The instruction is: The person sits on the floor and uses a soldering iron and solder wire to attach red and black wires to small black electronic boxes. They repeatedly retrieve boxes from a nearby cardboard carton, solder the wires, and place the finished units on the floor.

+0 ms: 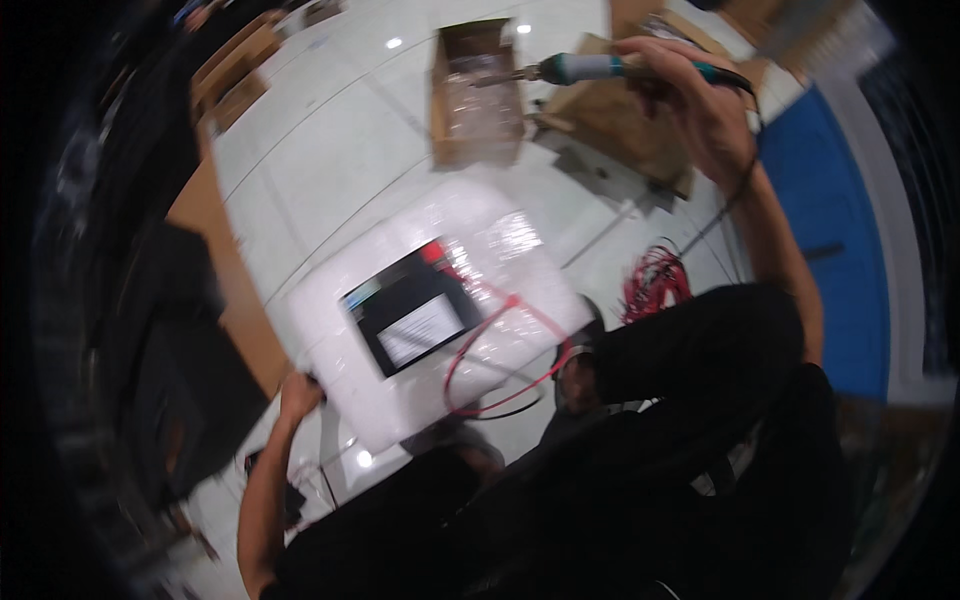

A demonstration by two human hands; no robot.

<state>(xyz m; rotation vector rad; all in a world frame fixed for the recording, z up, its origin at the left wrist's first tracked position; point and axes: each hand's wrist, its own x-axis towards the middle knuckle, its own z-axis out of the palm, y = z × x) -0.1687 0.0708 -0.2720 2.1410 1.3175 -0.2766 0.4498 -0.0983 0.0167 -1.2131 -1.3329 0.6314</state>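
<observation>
My right hand (690, 100), raised at the upper right, is wrapped round a soldering iron (595, 68) with a grey and teal handle; its tip points left over a cardboard box. In front of me a black battery (415, 310) with a white label lies on a white foam block (400, 420) wrapped in clear film. A red wire (450, 375) and a black wire (515, 408) loop off the battery toward my legs. My left hand (298, 397) is low beside the block's left corner, fingers curled; a small dark thing shows at them, too blurred to name.
An open cardboard box (435, 110) with clear plastic inside stands beyond the block. Another brown carton (630, 130) sits under my right hand. A bundle of red and black wires (655, 280) lies by my right knee. Black boxes (190, 390) stand at the left, a blue panel (830, 240) at the right.
</observation>
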